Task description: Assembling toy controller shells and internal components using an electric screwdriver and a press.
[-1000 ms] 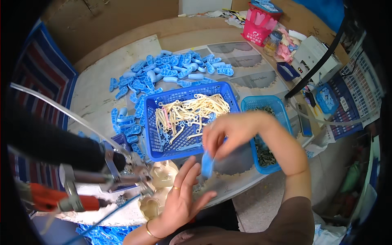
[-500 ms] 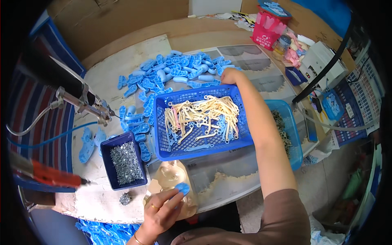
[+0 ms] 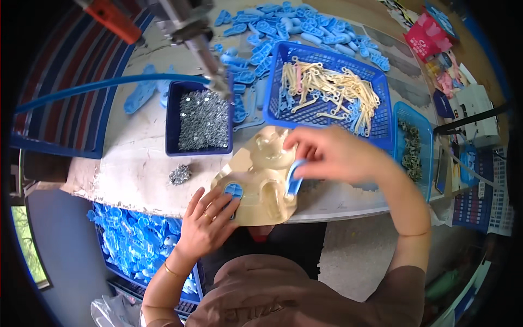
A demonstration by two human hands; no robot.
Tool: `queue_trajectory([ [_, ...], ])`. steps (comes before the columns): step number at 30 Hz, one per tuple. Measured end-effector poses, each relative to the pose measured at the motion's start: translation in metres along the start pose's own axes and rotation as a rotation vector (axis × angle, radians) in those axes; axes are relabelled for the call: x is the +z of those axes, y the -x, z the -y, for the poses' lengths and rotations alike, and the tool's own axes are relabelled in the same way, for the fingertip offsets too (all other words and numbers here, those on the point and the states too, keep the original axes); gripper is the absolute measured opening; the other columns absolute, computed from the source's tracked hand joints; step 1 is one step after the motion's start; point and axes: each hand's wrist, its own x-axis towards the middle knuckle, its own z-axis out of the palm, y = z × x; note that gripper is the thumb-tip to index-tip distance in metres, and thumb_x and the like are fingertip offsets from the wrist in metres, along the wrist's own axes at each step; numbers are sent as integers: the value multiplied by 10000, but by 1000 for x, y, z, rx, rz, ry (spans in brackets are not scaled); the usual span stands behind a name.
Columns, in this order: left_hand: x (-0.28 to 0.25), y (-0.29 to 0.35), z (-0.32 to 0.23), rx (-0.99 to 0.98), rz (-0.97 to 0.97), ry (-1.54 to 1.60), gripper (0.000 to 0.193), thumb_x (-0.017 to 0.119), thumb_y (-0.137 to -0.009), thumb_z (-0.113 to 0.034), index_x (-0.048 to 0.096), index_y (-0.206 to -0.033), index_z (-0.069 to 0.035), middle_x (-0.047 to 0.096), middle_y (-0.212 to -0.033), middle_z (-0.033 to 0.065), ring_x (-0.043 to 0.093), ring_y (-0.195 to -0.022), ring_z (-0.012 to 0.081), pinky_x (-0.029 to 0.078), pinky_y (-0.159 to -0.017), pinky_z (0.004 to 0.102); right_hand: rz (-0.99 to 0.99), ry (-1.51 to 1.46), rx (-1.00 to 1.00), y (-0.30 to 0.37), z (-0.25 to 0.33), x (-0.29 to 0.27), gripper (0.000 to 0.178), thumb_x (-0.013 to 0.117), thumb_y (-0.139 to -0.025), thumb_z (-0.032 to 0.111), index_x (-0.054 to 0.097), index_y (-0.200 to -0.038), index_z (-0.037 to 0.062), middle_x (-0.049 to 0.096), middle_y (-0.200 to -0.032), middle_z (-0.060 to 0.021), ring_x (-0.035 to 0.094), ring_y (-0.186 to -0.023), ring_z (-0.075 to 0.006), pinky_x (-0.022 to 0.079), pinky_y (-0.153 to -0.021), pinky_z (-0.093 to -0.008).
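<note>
A tan molded fixture with hollows lies at the table's front edge. A small ribbed blue plastic piece sits in a hollow on its left side. My left hand rests over that piece, fingers stretched and slightly spread, their tips at its lower part. My right hand pinches another blue plastic piece, elongated and tilted on edge, at the fixture's right side. Just beyond stands a blue mesh basket of cream, blue and pink ring-ended strips.
A dark blue bin of screws stands left of the fixture, with a small screw heap nearby. Blue shell pieces cover the back. A light-blue tray holds metal parts at right. A metal tool hangs above the bin.
My right hand has come from the shell pile to the fixture, bringing a blue piece. The piece in my left fingers now lies in the fixture. The view has shifted too.
</note>
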Motion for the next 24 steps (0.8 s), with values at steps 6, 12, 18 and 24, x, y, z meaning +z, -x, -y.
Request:
queue_trajectory([
  [6,9,6,23,11,-220,57,407,701,-774,-143,634,-1173,-106,597,-1216,86,529,-1194,279,369,-1060,457,-179,449,-392,-14,-35,74,224,721,-813,210,635,-958,62,590,-779,-93,611,-686,-243,478,-624,-347],
  [12,-9,-27,161,-341,-560,-77,259,526,-902,-66,593,-1151,-44,571,-1234,157,509,-1130,362,401,-978,449,-234,378,-156,-13,-14,70,237,713,-822,229,659,-989,70,595,-799,-79,612,-682,-217,486,-632,-328],
  [18,3,-17,342,-576,-285,-290,374,574,-889,-163,556,-1263,-154,524,-1342,74,488,-1180,389,417,-1002,458,-128,367,-227,-24,0,84,187,674,-859,184,670,-977,39,647,-837,-93,638,-718,-207,499,-661,-316],
  [24,-23,6,241,-364,-613,-382,230,709,-799,-122,704,-1029,-129,624,-1038,44,552,-981,289,478,-844,389,-241,202,-158,0,-12,76,150,687,-851,135,685,-952,24,664,-821,-103,641,-720,-199,498,-651,-312],
])
